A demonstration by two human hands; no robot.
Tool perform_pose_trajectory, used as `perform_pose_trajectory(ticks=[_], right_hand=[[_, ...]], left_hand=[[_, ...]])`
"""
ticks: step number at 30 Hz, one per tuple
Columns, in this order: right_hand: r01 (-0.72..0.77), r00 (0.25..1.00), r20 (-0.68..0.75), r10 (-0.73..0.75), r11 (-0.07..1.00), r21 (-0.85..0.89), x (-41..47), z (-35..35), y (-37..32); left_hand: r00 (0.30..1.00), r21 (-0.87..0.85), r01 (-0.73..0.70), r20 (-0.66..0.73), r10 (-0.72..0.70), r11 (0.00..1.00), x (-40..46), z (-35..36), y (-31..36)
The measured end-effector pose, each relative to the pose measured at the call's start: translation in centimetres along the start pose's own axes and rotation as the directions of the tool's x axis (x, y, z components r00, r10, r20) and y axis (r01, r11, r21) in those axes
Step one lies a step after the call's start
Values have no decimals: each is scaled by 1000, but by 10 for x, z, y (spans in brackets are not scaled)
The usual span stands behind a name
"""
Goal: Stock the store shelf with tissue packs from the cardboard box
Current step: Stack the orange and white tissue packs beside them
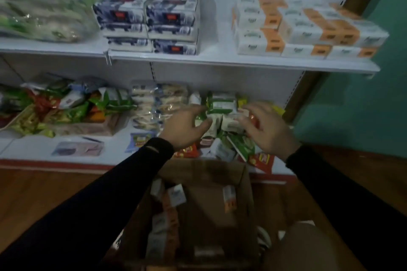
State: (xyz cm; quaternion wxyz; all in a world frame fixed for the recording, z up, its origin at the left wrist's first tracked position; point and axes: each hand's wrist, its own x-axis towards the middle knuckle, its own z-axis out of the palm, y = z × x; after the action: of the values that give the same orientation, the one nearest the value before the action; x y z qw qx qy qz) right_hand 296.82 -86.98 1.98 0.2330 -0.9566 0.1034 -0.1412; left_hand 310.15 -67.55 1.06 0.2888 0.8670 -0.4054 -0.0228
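An open cardboard box point(220, 174) stands on the floor below me, with a few white-and-orange tissue packs point(163, 222) along its left side and one point(229, 198) at its right wall. Both hands reach over it to the lower shelf point(33, 149). My left hand point(185, 125) and my right hand point(264, 127) rest, fingers spread, on a heap of green-and-white small packs point(221, 103); whether either grips one is unclear. Stacks of white-and-orange tissue packs point(304, 28) sit on the upper shelf point(220, 60) at the right.
Blue-and-white tissue boxes point(149, 13) are stacked mid upper shelf, with a bagged green bundle point(41, 11) to the left. The lower shelf holds a tray of snack packets point(66, 112) and clear-wrapped packs point(154, 105). A teal wall point(363, 105) borders the right; the floor is wood.
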Motion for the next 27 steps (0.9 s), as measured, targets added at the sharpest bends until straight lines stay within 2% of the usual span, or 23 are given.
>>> perform_pose_trajectory(ticks=[4, 7, 12, 15, 18, 21, 22, 24, 27], right_hand=[[-191, 950, 255, 178, 981, 27, -33, 78, 22], [-315, 882, 366, 296, 949, -7, -49, 140, 40], [-555, 669, 561, 487, 830, -59, -68, 247, 93], [-661, 589, 558, 584, 745, -82, -75, 293, 117], [-753, 480, 535, 696, 639, -156, -77, 335, 139], [-784, 403, 533, 744, 581, -218, -80, 370, 156], [-779, 390, 520, 760, 573, -254, -82, 380, 159], [-757, 413, 454, 790, 574, -311, -86, 395, 163], [-767, 439, 354, 826, 549, -332, -90, 408, 165]], left_hand=[[953, -3, 175, 250, -168, 985, -38, 57, -45], [874, 24, 192, 451, -182, 981, -52, 101, -69], [738, 76, 233, 635, -227, 969, -59, 187, -117], [659, 149, 193, 713, -241, 970, -63, 229, -142], [609, 143, 159, 765, -211, 977, -69, 269, -165], [514, 145, 163, 832, -209, 976, -74, 301, -183], [489, 149, 173, 845, -216, 974, -76, 312, -190], [476, 147, 197, 850, -225, 969, -77, 329, -197], [470, 141, 108, 865, -176, 984, -76, 342, -198]])
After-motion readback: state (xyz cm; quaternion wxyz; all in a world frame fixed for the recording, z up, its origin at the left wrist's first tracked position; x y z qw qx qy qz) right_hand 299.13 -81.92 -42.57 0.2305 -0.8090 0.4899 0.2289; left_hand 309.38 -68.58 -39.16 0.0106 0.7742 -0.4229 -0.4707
